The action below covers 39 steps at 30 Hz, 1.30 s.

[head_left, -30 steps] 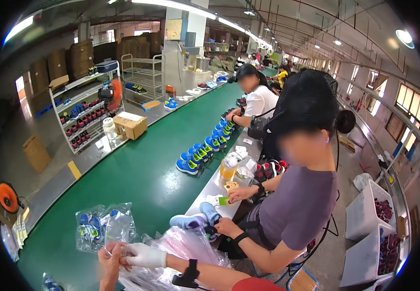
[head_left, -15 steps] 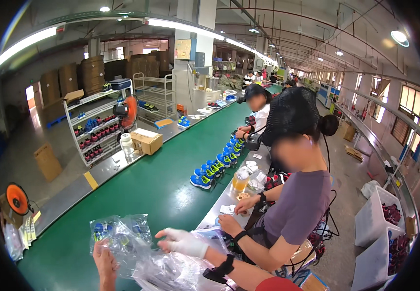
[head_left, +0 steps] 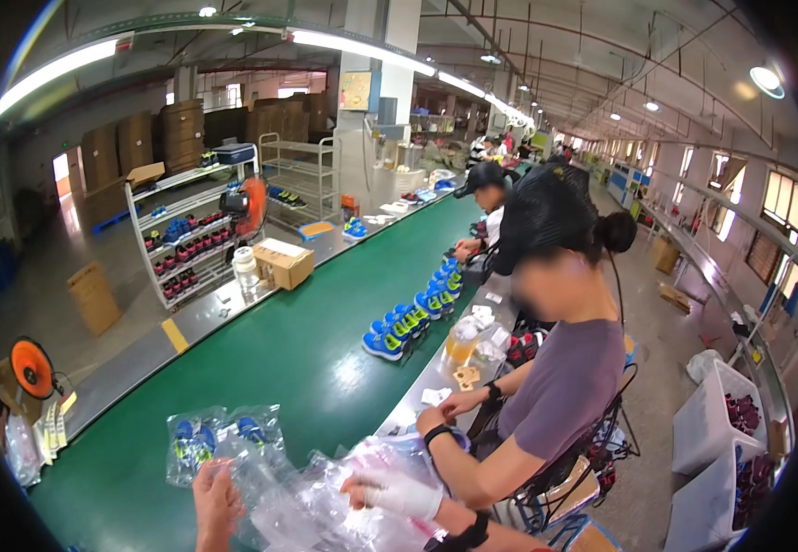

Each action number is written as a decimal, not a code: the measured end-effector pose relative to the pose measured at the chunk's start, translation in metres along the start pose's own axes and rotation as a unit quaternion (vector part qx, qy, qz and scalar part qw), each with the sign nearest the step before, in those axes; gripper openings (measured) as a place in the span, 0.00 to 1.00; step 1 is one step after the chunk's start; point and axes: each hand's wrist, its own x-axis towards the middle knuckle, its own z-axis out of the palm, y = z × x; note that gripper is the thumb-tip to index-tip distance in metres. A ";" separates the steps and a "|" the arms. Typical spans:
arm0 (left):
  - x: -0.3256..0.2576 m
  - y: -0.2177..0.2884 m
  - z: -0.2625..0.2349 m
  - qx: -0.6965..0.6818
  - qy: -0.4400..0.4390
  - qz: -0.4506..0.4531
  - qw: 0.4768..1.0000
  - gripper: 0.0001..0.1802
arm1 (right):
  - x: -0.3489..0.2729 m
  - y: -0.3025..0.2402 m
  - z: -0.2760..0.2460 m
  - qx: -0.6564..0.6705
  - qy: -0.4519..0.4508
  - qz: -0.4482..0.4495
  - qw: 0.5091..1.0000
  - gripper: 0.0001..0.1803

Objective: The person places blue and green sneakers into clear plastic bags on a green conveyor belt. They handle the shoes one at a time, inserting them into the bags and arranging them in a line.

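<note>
My bare left hand [head_left: 219, 497] is closed, its fingertips pinching the edge of a clear plastic bag [head_left: 266, 488]. My right hand [head_left: 397, 492], in a white glove, is over a heap of clear plastic bags [head_left: 325, 524], its fingers curled onto the film. Just beyond my left hand, bagged blue shoes [head_left: 198, 442] lie on the green conveyor belt [head_left: 316, 368]. Farther along the belt stands a row of blue and lime shoes [head_left: 404, 322].
At my right a co-worker in a purple shirt [head_left: 565, 396] bends over the metal side table, near a jar of yellow liquid [head_left: 462, 342]. Across the belt are a carton [head_left: 284, 264], a shoe rack [head_left: 187, 244] and an orange fan [head_left: 33, 368]. White bins [head_left: 717, 414] stand far right.
My right hand has drawn back rightward and down, away from the bagged shoes, onto the heap of bags. My left hand has shifted slightly right. The co-worker's hands have come together.
</note>
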 end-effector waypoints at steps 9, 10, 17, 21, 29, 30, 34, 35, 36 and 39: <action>-0.011 -0.008 0.003 0.047 -0.042 0.005 0.998 0.03 | -0.008 0.007 0.010 0.007 -0.015 0.024 1.000 0.19; -0.012 -0.005 0.005 0.040 -0.036 0.001 0.999 0.04 | -0.006 0.004 0.009 0.005 -0.011 0.016 1.000 0.19; -0.011 -0.005 0.006 0.017 0.000 0.004 1.000 0.06 | -0.005 0.005 0.009 -0.060 -0.010 0.026 0.998 0.20; -0.006 -0.008 0.000 0.023 -0.015 0.041 0.999 0.07 | -0.006 0.003 0.008 -0.061 0.005 0.021 0.998 0.21; -0.010 0.002 0.007 0.022 -0.017 0.043 0.999 0.06 | -0.001 -0.001 0.009 -0.086 -0.002 -0.016 0.996 0.18; -0.010 0.003 0.007 0.021 -0.014 0.044 0.999 0.06 | 0.001 -0.003 0.011 -0.101 0.000 -0.024 0.995 0.18; -0.010 0.008 0.007 0.022 -0.003 0.060 0.998 0.06 | 0.001 -0.023 0.016 -0.131 0.008 -0.030 0.991 0.17; -0.010 0.011 0.008 0.025 -0.003 0.063 0.998 0.06 | -0.001 -0.027 0.017 -0.131 0.009 -0.027 0.991 0.17; -0.010 0.014 0.009 0.028 -0.003 0.067 0.997 0.06 | -0.001 -0.027 0.017 -0.135 0.013 -0.029 0.990 0.17; -0.011 0.017 0.005 0.018 0.012 0.069 0.997 0.06 | -0.002 -0.019 0.017 -0.138 0.011 -0.038 0.990 0.17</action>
